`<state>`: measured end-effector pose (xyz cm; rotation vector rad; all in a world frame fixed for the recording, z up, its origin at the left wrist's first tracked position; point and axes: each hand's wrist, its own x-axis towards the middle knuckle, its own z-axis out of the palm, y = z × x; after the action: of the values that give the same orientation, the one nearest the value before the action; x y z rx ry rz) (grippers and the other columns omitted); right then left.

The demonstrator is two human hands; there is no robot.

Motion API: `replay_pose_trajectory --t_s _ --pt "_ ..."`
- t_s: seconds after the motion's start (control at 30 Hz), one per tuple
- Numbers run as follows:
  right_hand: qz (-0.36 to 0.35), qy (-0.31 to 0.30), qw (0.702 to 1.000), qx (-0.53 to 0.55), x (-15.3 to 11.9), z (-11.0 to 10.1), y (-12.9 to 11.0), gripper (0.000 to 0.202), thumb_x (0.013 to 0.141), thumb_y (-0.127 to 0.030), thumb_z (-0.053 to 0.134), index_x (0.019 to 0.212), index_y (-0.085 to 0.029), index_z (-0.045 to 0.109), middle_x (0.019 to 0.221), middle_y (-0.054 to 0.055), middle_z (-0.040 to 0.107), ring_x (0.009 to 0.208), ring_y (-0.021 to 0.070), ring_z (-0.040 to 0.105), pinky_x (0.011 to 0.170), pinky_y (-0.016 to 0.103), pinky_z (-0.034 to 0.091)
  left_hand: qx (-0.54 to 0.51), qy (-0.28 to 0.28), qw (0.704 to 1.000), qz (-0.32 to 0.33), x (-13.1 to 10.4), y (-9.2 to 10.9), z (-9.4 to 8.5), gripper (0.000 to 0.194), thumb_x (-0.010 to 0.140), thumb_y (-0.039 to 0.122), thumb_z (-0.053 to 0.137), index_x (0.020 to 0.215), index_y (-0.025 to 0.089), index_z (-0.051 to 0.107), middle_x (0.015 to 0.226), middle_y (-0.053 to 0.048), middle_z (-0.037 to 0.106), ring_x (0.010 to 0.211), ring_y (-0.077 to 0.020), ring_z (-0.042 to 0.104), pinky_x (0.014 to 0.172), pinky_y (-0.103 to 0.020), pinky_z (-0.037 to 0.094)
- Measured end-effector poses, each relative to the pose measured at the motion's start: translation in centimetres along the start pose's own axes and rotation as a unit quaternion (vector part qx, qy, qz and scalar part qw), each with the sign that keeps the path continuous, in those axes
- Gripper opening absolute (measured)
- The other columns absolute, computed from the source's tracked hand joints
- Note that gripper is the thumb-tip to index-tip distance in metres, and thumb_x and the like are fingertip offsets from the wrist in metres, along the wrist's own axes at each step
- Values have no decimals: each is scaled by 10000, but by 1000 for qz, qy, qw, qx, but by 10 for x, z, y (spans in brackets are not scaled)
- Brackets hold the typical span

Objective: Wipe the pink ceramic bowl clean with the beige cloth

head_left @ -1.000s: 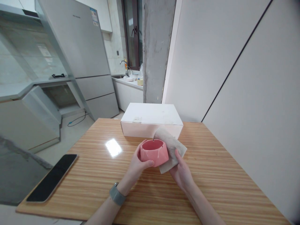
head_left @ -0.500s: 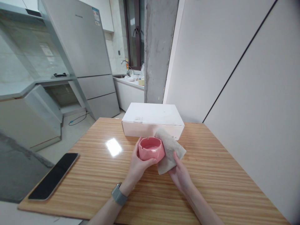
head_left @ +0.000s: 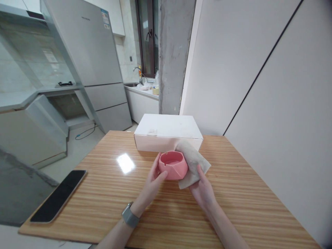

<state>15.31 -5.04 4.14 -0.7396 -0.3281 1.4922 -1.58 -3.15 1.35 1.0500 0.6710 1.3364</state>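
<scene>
A pink faceted ashtray with notches in its rim is held above the table, its opening facing up and toward me. My left hand grips its left side, thumb on the front face and fingers behind. In my right hand is a grey cloth, pinched with the thumb on top; the other fingers are mostly hidden beneath it. The cloth lies against the ashtray's right side. A watch with a grey band is on my left wrist.
A white box stands at the far edge of the wooden table, just behind the ashtray. A dark-screened phone lies near the left edge. Beyond are a fridge, a sink counter and a white wall on the right.
Both hands have shifted slightly right with the ashtray and cloth. The ashtray has turned a little, showing more of its front facets, and my left thumb sits farther left on it.
</scene>
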Motion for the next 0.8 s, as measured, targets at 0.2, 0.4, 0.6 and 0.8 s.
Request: replay_pose_trajectory --t_s 0.2,0.4,0.6,0.8 --pt "18 -42 999 -13 -3 3 -2 486 789 -491 680 1160 -178 670 1204 69 697 1290 279 511 1065 427 444 58 -14 998 12 0 11 3 993 553 262 874 1422 232 394 1416 -141 500 1287 -334 471 1081 -450 371" --pt "26 -63 997 -25 -2 -1 1 450 822 -495 648 1144 -183 682 1205 62 697 1281 274 519 1071 417 431 66 -5 998 18 0 11 8 905 453 191 903 1250 216 473 1306 -123 578 1232 -318 523 1057 -454 398" --pt "17 -70 997 -34 0 0 3 466 832 -488 639 1169 -167 666 1242 71 676 1307 257 492 1090 394 405 123 18 992 27 -6 16 17 917 461 178 895 1262 219 450 1306 -114 562 1223 -307 524 1055 -449 393" --pt "9 -83 996 -38 -1 4 8 443 807 -484 676 1153 -208 678 1229 50 686 1271 245 532 1101 382 389 154 94 979 92 -7 12 23 1043 438 190 904 1364 248 426 1374 -104 510 1281 -334 465 1107 -463 326"
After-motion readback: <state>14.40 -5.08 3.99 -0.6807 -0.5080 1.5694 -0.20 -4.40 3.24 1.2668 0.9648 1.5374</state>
